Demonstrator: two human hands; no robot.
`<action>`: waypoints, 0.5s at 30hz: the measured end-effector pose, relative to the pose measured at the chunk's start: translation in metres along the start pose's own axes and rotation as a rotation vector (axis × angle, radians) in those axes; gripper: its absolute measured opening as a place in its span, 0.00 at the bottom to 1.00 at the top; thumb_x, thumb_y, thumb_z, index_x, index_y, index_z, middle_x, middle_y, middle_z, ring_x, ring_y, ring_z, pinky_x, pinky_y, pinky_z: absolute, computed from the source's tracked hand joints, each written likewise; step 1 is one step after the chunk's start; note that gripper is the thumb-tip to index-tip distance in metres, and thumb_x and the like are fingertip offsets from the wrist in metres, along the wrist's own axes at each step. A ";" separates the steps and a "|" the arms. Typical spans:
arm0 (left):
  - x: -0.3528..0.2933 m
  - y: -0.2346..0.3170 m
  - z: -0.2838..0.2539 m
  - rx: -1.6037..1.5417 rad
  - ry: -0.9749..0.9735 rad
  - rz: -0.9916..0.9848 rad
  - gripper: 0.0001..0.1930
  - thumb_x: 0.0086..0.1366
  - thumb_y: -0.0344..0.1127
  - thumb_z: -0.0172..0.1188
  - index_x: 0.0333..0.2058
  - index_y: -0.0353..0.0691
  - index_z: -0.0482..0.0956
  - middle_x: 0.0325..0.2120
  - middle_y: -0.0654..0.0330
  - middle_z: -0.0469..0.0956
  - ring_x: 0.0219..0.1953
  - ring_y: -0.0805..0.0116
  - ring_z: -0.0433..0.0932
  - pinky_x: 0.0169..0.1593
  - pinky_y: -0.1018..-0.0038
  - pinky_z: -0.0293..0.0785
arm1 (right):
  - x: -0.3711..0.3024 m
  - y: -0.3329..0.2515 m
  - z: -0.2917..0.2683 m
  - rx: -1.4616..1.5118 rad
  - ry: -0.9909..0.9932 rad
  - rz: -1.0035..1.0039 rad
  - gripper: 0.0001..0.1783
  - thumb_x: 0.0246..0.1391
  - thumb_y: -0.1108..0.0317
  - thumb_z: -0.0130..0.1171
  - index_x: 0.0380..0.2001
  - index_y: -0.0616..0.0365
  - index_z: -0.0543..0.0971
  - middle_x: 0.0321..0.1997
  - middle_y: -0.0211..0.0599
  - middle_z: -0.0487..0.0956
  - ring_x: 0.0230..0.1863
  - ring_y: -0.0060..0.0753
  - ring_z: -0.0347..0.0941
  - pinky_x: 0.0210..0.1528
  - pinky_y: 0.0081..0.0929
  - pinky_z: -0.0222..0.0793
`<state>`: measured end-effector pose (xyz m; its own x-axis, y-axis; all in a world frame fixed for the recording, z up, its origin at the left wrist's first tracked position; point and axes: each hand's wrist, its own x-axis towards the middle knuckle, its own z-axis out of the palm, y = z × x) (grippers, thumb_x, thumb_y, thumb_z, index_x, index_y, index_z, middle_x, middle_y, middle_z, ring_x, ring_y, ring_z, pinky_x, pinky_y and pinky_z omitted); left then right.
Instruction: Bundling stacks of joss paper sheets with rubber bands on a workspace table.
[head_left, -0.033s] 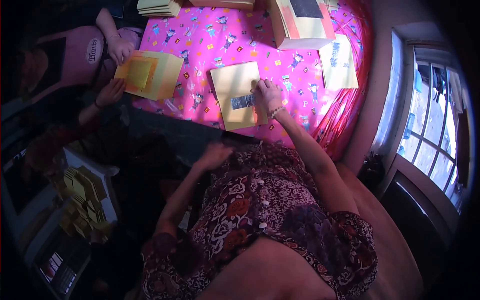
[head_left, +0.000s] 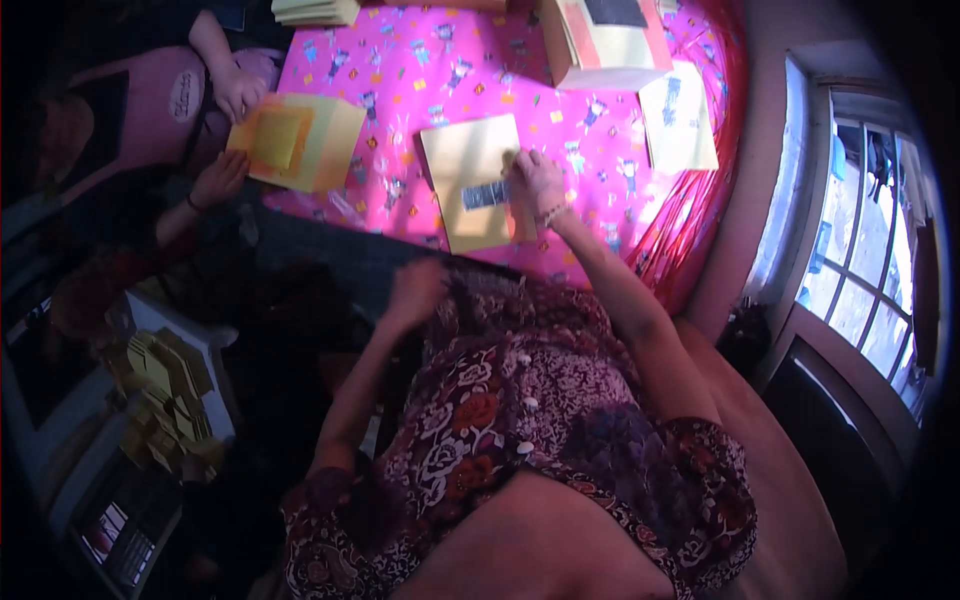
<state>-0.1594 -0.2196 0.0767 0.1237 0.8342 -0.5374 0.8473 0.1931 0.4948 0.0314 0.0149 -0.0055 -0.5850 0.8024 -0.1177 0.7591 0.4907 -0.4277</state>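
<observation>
On the pink patterned tablecloth (head_left: 400, 60) in front of me lies a pale yellow paper piece (head_left: 470, 150) with a dark grey rectangular patch (head_left: 487, 195) on it. My right hand (head_left: 541, 185) is at its right edge, fingers curled and pressed together. Something small and brownish shows at the fingertips, too small to name. Below the table's near edge, over my lap, my left hand (head_left: 418, 288) is smeared by motion. Its fingers cannot be made out, nor whether it holds anything.
At the left, another person's hands (head_left: 238, 95) touch a yellow paper piece with an orange square (head_left: 282, 140). A thick paper stack (head_left: 605, 65) stands at the back right, beside a pale sheet (head_left: 678, 120). Red strands (head_left: 675, 235) hang along the right edge. Yellow pieces (head_left: 170, 370) are piled lower left.
My left hand has shifted slightly left and away from my body. The right hand stays at the paper's right edge. The whole view has tilted a little.
</observation>
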 end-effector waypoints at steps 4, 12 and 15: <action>-0.025 -0.011 -0.025 -0.743 0.691 -0.272 0.10 0.68 0.32 0.49 0.44 0.35 0.75 0.39 0.56 0.77 0.44 0.67 0.75 0.47 0.73 0.71 | 0.002 -0.008 -0.011 0.097 0.005 0.015 0.14 0.50 0.52 0.59 0.32 0.50 0.72 0.34 0.33 0.73 0.37 0.40 0.71 0.41 0.39 0.61; -0.028 -0.024 -0.011 -0.935 0.920 -0.427 0.16 0.73 0.40 0.40 0.50 0.40 0.73 0.43 0.60 0.76 0.47 0.72 0.74 0.48 0.76 0.68 | 0.002 -0.010 -0.017 0.138 -0.017 -0.008 0.13 0.52 0.55 0.59 0.32 0.51 0.73 0.33 0.35 0.74 0.38 0.42 0.72 0.41 0.40 0.62; -0.030 -0.025 -0.005 -0.948 0.912 -0.442 0.17 0.73 0.41 0.40 0.51 0.41 0.73 0.43 0.61 0.77 0.45 0.73 0.74 0.47 0.76 0.68 | 0.002 -0.008 -0.017 0.155 -0.050 -0.003 0.13 0.51 0.54 0.59 0.32 0.51 0.73 0.34 0.35 0.73 0.40 0.41 0.71 0.42 0.38 0.60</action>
<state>-0.1871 -0.2474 0.0836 -0.7488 0.5807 -0.3195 0.0116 0.4935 0.8697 0.0293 0.0183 0.0133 -0.6036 0.7813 -0.1587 0.7065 0.4319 -0.5607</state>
